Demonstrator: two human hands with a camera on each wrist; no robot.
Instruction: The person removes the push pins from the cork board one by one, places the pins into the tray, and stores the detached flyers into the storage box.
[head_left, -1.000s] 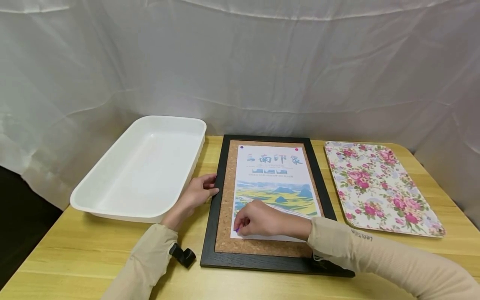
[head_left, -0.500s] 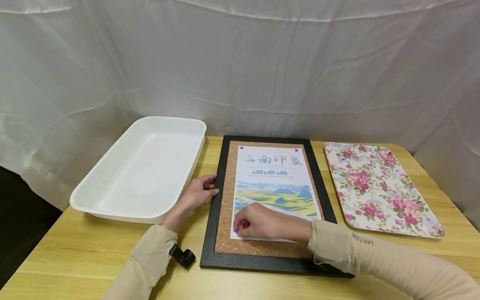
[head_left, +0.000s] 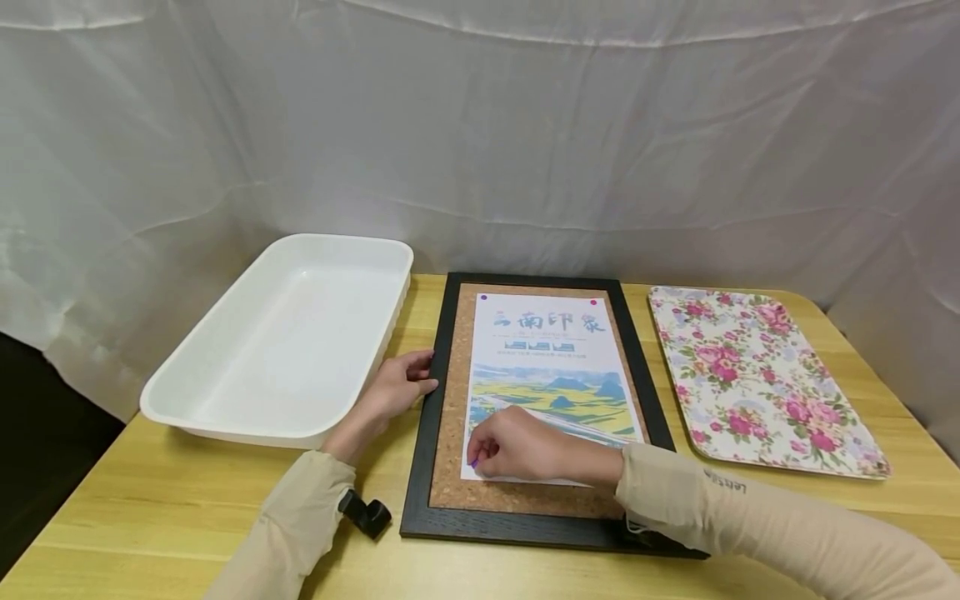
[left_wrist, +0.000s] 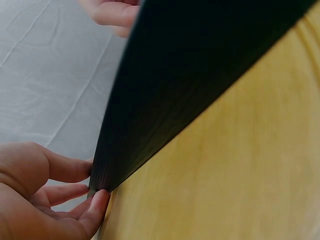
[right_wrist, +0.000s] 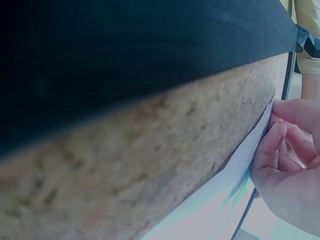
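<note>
**Purple pin (head_left: pixel 473 463) pinched at the paper's (head_left: pixel 547 383) near-left corner, almost nothing moved**

Hardly any change can be found against the views of the last second: both hands are seen in the same places, and the paper has not shifted on the corkboard (head_left: pixel 510 497). From this it is judged that steady pressing at one corner is under way, though how deep the pin has been driven cannot be told.

In the lower centre of the head view, the right hand (head_left: pixel 517 446) is curled, with the pin nipped between thumb and fingertips, and only a speck of purple is left showing. By the left hand (head_left: pixel 393 387), left of centre, the black frame (head_left: pixel 423 467) is touched along its left edge with loosely bent fingers; a firm grip is not clearly shown.

The paper is laid flat on the cork, right of the view's centre line. Its far corners are already marked by a dark pin (head_left: pixel 483 297) and a red pin (head_left: pixel 593 302). The near-right corner is hidden by the right forearm. A white tub (head_left: pixel 273 342) is placed at the left, a flowered tray (head_left: pixel 757 383) at the right.
</note>
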